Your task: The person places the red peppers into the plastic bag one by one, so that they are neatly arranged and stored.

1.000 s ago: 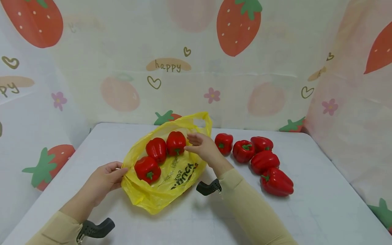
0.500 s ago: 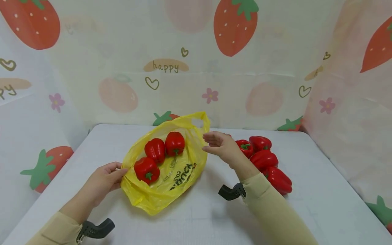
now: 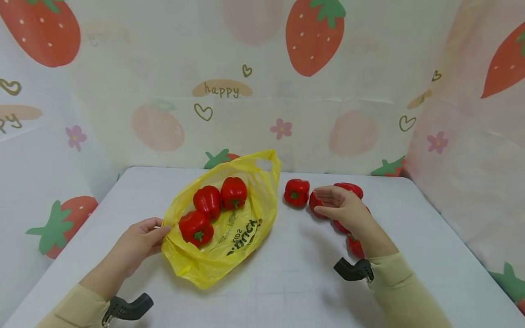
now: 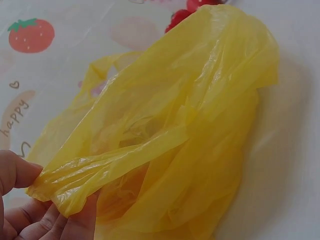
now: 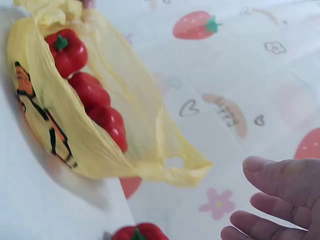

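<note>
Between the hands, nearer the left, yellow bag with red peppers

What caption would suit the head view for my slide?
Left hand pinching a yellow bag with three red peppers inside, right hand near loose peppers.

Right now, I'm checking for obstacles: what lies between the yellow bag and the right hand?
In the head view, one red pepper lies between the yellow bag and the right hand; a second pepper is partly hidden by the fingertips.
</note>
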A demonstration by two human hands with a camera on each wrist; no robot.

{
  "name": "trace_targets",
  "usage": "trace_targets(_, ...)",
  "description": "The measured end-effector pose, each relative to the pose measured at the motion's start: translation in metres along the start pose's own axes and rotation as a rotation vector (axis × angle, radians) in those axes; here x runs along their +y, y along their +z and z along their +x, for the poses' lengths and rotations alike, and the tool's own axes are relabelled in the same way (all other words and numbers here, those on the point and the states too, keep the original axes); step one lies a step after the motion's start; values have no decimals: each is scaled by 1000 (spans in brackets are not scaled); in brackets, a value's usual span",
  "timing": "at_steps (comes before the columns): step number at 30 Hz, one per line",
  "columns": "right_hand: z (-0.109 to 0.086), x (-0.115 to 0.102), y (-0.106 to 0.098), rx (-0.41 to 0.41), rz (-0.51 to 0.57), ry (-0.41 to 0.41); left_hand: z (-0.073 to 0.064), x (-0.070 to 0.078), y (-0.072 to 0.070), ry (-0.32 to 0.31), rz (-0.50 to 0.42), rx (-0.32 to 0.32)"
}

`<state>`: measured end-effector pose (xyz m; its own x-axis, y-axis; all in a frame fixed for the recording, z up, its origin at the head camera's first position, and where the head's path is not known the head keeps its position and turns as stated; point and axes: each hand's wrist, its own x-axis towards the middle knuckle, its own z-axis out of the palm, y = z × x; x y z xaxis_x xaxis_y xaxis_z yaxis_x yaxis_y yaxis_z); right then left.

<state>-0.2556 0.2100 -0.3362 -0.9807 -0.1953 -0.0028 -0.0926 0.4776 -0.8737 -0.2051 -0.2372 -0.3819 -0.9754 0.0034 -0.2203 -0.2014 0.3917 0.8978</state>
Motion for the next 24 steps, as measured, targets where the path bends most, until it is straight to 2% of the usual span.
trace_targets(10,-30,24,-46,51,-35,-29,1,2,2,-19,15,0)
trace_targets(16,-44,42,-63,53,-91,-38,2,2,3,-27,24,-5)
trace_targets(24,-61,65,-85,89,-188,-17,3,4,4,10,-2,-12)
